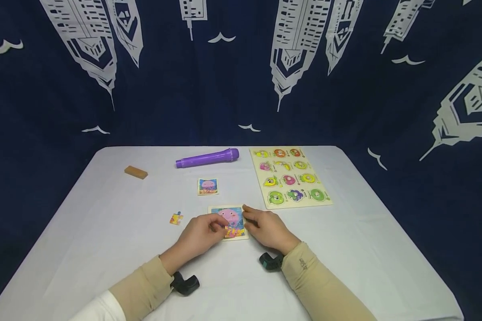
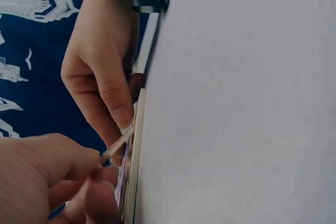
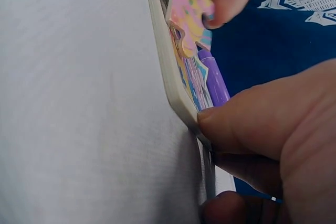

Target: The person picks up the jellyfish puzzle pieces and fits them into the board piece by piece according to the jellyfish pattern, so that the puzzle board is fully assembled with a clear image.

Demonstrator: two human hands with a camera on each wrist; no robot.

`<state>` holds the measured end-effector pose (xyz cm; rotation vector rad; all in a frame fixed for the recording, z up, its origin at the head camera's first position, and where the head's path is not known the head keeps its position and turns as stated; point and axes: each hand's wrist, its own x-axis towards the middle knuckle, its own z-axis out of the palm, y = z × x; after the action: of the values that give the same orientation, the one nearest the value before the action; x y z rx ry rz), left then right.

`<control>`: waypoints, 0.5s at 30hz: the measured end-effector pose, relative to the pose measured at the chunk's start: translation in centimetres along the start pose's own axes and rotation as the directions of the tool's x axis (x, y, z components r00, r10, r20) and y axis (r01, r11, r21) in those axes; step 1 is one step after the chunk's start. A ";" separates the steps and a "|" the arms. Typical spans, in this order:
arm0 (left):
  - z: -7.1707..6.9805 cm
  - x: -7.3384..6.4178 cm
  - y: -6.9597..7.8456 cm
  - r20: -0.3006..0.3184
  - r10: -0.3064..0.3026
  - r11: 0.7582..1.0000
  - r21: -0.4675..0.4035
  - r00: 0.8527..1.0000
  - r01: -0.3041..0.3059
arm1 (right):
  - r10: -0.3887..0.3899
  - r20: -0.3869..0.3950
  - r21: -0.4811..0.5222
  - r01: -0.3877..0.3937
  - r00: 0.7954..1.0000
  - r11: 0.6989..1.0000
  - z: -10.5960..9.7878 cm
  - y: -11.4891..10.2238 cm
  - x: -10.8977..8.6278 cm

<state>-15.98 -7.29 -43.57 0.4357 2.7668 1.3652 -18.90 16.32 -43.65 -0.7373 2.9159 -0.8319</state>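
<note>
Over the small jigsaw board [image 1: 236, 238], my left hand [image 1: 201, 234] pinches a pink-and-yellow jigsaw piece [image 3: 186, 14] between thumb and fingers. The piece is tilted, its lower end close to the board's surface. My right hand [image 1: 272, 229] holds the board by its right side, with the thumb on the edge and the other fingers around the upper right corner. A pink cartoon figure on blue shows on the board; my left fingers hide part of it. Left of the board lies another jigsaw piece [image 1: 176, 218], yellow with a blue tab.
Beyond the board lies a small square picture card [image 1: 207, 187]. A purple microphone-shaped stick [image 1: 207, 158] rests near the back edge, with a brown wooden block [image 1: 136, 172] to its left. At the back right is a fruit puzzle board [image 1: 293, 178].
</note>
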 end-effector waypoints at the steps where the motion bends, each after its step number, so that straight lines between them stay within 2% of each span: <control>1: 0.1 -0.1 -0.1 -0.005 -0.002 1.000 0.007 1.000 0.002 | -0.003 0.000 -0.002 0.003 1.000 1.000 0.0 -0.1 0.0; 10: 0.2 0.1 -0.8 -0.065 0.039 0.998 0.060 0.997 -0.035 | 0.009 0.009 -0.005 -0.009 1.000 1.000 0.0 -0.4 0.0; 15: 0.3 0.0 -1.0 -0.069 0.071 0.994 0.083 0.995 -0.065 | 0.018 0.014 0.002 -0.018 1.000 1.000 0.0 -0.4 0.1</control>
<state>-16.18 -7.59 -44.54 0.4986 2.8998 1.3111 -18.78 16.00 -43.43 -0.7125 2.9039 -0.8248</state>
